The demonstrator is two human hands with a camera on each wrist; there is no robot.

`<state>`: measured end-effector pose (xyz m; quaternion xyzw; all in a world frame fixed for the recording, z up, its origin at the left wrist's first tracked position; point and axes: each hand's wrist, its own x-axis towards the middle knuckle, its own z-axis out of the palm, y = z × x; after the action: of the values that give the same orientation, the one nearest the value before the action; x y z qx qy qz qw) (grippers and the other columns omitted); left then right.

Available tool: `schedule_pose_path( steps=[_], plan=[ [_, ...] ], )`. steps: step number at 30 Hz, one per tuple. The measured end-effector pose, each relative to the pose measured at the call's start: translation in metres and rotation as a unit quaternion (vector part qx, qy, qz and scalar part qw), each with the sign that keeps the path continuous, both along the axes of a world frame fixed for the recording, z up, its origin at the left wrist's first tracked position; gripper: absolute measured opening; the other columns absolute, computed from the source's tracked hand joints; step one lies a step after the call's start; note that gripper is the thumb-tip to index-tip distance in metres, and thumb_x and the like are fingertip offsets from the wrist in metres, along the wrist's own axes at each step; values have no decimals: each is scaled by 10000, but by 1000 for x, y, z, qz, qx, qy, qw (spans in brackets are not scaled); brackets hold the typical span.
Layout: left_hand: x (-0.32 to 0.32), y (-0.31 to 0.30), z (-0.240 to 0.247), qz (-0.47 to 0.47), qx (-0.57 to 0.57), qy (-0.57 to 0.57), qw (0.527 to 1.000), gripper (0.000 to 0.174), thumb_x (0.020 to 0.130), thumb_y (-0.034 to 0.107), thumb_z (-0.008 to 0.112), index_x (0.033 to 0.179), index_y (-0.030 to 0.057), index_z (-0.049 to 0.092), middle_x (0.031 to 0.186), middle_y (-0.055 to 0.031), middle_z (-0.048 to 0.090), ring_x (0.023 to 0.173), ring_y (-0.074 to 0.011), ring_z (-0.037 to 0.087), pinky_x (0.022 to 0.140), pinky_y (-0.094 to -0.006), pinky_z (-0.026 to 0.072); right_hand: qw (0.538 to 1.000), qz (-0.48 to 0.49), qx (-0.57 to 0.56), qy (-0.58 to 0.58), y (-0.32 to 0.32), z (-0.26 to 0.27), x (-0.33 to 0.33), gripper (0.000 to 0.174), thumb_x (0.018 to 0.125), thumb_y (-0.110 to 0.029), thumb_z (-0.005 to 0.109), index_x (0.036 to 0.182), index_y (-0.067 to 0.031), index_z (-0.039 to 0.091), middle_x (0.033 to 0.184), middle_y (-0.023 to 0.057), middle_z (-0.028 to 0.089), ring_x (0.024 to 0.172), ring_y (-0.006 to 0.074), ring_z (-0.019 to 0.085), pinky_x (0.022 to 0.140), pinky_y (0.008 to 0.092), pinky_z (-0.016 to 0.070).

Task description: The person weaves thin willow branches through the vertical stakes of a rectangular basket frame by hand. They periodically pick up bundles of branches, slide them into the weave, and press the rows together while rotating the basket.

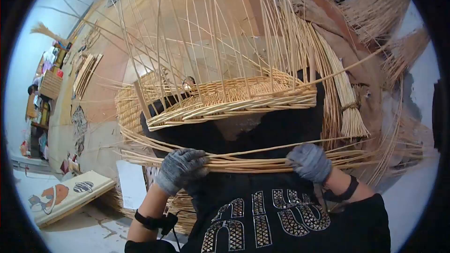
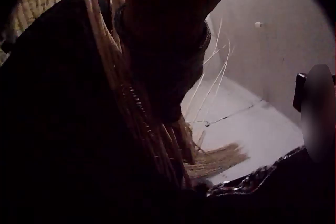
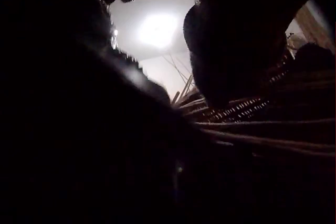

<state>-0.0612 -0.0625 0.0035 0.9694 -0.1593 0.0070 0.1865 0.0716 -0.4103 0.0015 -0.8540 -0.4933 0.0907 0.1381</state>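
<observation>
In the head view a bundle of long wicker rods (image 1: pixel 253 164) lies across the person's lap. The grey-gloved left hand (image 1: pixel 182 170) grips its left part, and the grey-gloved right hand (image 1: pixel 310 162) grips its right part. Beyond the bundle, a partly woven wicker basket (image 1: pixel 234 99) rests on the dark-covered knees, with tall stakes standing up from it. Rods (image 2: pixel 113 71) run past the dark left hand (image 2: pixel 163 71) in the left wrist view. Very dark in the right wrist view, the right hand (image 3: pixel 236 40) is near several rods (image 3: pixel 273 141); its fingers are hidden there.
A tied bundle of pale rods (image 1: pixel 349 107) lies on the floor at the right, with loose wicker piles (image 1: pixel 375 9) behind it. Another woven piece (image 1: pixel 129 107) is left of the basket. A painted board (image 1: pixel 70 194) and a white sheet (image 1: pixel 131 184) are at the lower left.
</observation>
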Motion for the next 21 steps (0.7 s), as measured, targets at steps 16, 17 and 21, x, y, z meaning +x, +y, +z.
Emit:
schedule_pose_path(
  steps=[16,17,21],
  plan=[
    [42,-19,58,73,-336,-47,938,236,853,209,461,992,86,606,836,-90,630,698,-246,606,661,-341,486,889,-19,388,241,59,111,12,273,813,-358,556,783,-87,556,836,58,584,739,230,573,666,370,486],
    [58,-47,83,5,-116,18,993,233,813,176,520,1018,109,611,769,-64,629,646,-215,607,600,-318,490,842,-12,432,322,64,113,16,290,831,-374,531,776,-90,544,831,59,578,726,222,569,650,360,486],
    [64,-14,31,30,-220,25,975,257,774,169,582,1024,174,640,712,-10,654,615,-182,626,521,-282,486,712,-117,524,453,18,117,52,339,880,-379,456,805,-63,554,785,66,611,656,232,583,571,263,480]
  ],
)
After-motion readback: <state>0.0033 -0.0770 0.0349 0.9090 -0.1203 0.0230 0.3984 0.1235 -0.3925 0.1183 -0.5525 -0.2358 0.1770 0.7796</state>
